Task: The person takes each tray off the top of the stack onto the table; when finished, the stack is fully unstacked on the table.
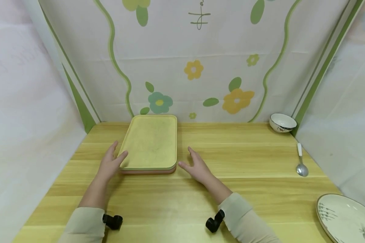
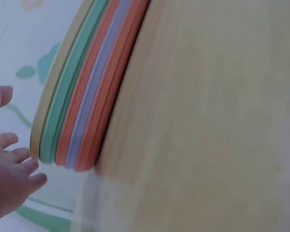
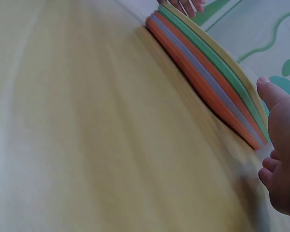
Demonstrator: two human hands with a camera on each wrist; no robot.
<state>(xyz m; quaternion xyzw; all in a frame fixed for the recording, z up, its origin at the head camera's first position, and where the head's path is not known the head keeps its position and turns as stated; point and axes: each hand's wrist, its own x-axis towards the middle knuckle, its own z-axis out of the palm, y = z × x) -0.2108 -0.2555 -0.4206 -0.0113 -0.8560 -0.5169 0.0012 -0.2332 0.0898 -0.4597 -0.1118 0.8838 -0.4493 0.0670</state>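
Observation:
A stack of several rectangular trays (image 1: 150, 141) lies on the wooden table, left of the middle, with a yellow one on top. Green, orange and purple tray edges (image 2: 82, 101) show beneath it in the left wrist view. My left hand (image 1: 108, 164) is at the stack's left side, thumb and fingers spread; whether it touches the rim I cannot tell. Off the stack's right side, my right hand (image 1: 197, 167) is spread with the thumb towards the near right corner and a small gap between. Neither hand holds anything.
At the table's back right corner stands a white patterned bowl (image 1: 282, 122). A spoon (image 1: 301, 160) with a white handle lies in front of it. Nearer, a patterned oval plate (image 1: 346, 219) sits at the right edge. Floral cloth (image 1: 219, 44) hangs behind the table (image 1: 158, 209).

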